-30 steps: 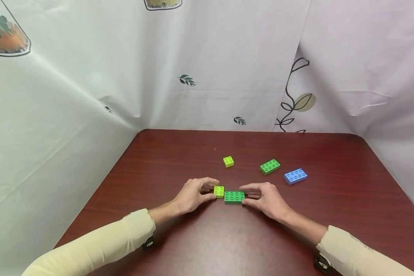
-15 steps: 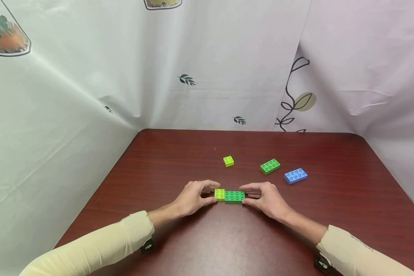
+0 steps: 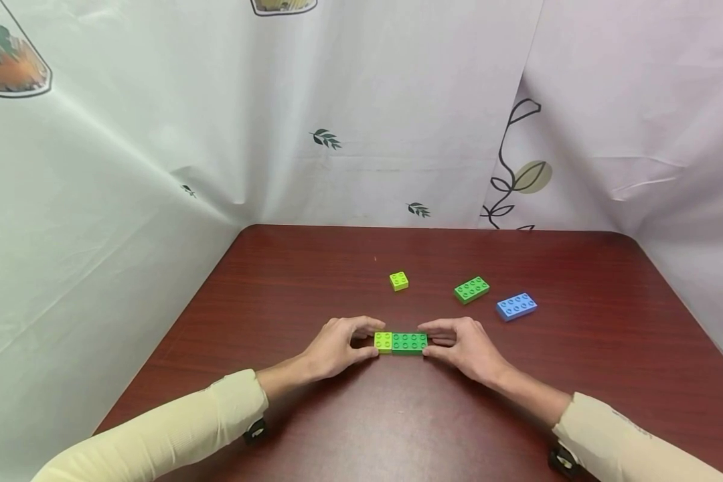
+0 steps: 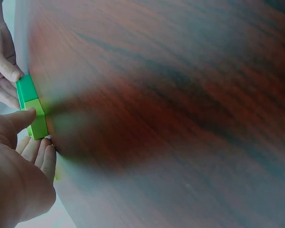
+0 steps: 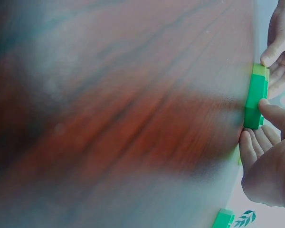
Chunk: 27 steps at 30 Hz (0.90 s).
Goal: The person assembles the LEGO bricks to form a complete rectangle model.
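Note:
A small lime-green toy brick and a longer green toy brick lie end to end on the table, their short sides meeting and front faces in line. My left hand pinches the lime brick between thumb and fingers from the left. From the right, my right hand pinches the far end of the green brick the same way. In the left wrist view the thumb lies on the side of the lime brick; in the right wrist view the other thumb presses the green brick.
Behind the hands lie a second lime brick, another green brick and a blue brick. The dark red wooden table ends at a white printed cloth at the back and sides.
My left hand has drawn the lime brick slightly toward me, so it now lines up with the green brick and the gap between them is closed. The right hand has held still.

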### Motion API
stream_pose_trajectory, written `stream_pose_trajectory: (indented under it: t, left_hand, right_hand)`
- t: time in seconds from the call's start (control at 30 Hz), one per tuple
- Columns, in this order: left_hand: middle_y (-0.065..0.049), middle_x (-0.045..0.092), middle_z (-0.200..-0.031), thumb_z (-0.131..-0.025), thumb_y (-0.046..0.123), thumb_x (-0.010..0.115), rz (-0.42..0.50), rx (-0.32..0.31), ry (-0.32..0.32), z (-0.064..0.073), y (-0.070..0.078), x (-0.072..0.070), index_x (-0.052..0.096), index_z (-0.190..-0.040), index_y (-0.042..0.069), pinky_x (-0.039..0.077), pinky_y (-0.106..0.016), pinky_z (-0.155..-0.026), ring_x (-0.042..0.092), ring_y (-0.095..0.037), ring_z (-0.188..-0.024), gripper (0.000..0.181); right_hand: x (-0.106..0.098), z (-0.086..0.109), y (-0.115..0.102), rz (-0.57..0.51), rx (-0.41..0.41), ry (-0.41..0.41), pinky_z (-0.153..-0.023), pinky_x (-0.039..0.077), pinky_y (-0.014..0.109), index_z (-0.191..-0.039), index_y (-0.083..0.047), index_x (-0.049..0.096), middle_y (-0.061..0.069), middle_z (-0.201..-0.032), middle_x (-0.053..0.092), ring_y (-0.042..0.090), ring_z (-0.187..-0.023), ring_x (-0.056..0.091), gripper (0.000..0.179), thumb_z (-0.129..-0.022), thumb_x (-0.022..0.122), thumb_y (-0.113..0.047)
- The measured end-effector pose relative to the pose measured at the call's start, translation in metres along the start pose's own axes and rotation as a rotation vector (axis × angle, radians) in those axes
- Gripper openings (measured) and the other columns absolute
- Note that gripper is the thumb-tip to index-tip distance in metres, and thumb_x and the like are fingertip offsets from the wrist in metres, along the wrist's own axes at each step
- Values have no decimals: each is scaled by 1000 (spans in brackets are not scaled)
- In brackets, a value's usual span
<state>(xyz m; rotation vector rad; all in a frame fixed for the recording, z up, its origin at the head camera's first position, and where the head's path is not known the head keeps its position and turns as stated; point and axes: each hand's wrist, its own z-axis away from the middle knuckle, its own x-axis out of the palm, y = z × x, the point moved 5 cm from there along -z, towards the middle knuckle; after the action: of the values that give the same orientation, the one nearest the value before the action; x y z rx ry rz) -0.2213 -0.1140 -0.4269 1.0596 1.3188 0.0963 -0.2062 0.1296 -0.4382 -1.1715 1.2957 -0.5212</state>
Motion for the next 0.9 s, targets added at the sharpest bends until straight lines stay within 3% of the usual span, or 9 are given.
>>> stream_pose_trajectory:
  t: [0.9]
  left_hand:
    - [-2, 74, -130, -93, 12, 85, -21, 12, -20, 0, 1, 0, 70, -135, 7, 57, -36, -99, 72, -17, -115, 45]
  right_hand:
    - [0, 1, 2, -25, 13, -6, -91, 60, 36, -127, 5, 73, 18, -125, 75, 32, -113, 74, 41, -89, 86, -5]
